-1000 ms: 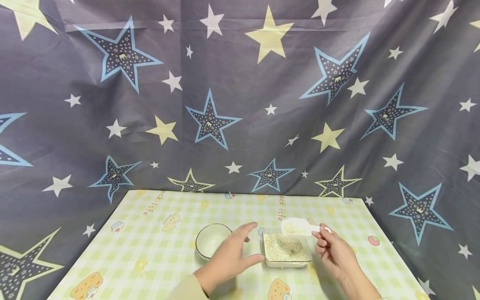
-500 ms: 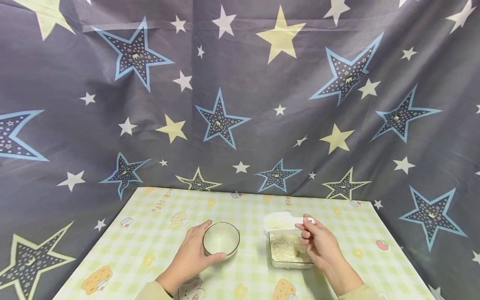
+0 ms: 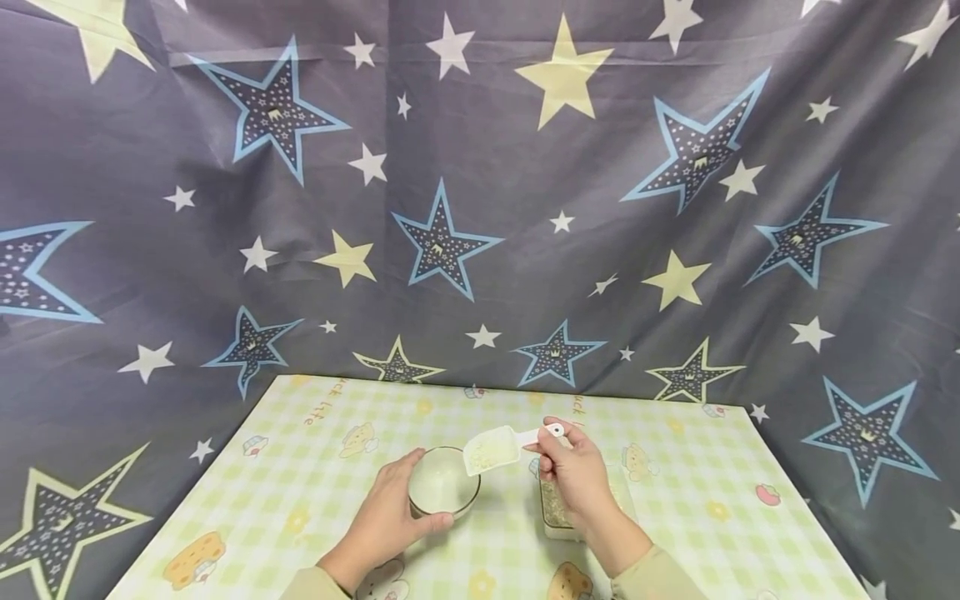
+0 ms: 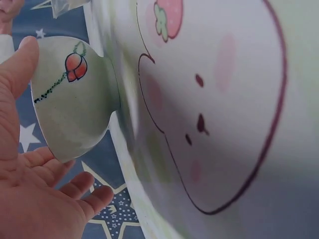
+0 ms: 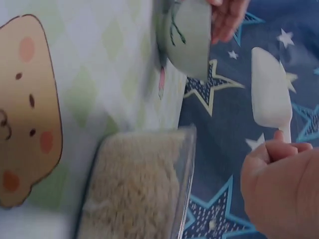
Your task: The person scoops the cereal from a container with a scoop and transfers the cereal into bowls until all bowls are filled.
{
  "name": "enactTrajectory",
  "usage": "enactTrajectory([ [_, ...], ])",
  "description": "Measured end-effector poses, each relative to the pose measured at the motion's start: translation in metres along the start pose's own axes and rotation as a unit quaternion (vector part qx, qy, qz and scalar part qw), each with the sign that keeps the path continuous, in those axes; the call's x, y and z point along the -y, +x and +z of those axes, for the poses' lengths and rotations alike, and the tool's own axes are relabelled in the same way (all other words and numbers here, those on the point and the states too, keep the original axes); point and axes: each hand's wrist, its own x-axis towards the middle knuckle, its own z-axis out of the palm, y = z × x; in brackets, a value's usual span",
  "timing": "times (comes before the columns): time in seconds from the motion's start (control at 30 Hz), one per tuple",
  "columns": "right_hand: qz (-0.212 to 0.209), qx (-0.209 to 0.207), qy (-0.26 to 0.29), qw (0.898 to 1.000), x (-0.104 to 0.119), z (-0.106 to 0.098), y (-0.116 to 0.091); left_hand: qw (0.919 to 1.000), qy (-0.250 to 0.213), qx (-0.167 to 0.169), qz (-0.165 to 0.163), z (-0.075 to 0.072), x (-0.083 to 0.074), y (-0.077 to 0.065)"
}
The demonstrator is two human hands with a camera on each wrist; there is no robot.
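My left hand (image 3: 388, 510) holds a pale bowl (image 3: 435, 483) from its left side, thumb at the near rim and fingers round the far side. A red flower is painted on the bowl's outside (image 4: 94, 119) in the left wrist view. With its thumb and fingers my right hand (image 3: 581, 479) pinches the handle of a white scoop (image 3: 495, 450). The scoop carries pale grains, and its tip reaches over the bowl's right rim. Below my right hand stands a clear rectangular container (image 5: 185, 174) full of pale grains, partly hidden by that hand in the head view.
The table bears a green-and-white checked cloth (image 3: 315, 475) with cartoon prints. Behind it hangs a dark curtain (image 3: 480, 200) with stars. The grain container stands to the right of the bowl, with a gap of cloth between them.
First my left hand moved from the bowl's right to its left side and took hold of it. My right hand carried the loaded scoop left, from above the container to the bowl's rim.
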Motion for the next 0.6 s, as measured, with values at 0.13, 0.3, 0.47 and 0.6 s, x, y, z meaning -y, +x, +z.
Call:
enactTrajectory([
  [0.13,-0.067,-0.007,-0.083,0.994,-0.008,0.017,-0.001,1.0000,-0.005,0.005,-0.003,-0.001,-0.001,-0.001],
  [0.3,-0.222,0.030,-0.217,0.950,-0.017,0.029,-0.009,1.0000,-0.008,0.003,-0.003,0.000,-0.003,-0.001],
  [0.47,-0.461,0.080,-0.312,0.827,-0.027,0.036,-0.013,1.0000,-0.009,-0.002,0.001,0.000,-0.003,-0.002],
  [0.6,-0.595,0.100,-0.321,0.730,-0.032,0.038,-0.013,0.9999,-0.016,-0.001,0.001,0.000,-0.003,-0.002],
])
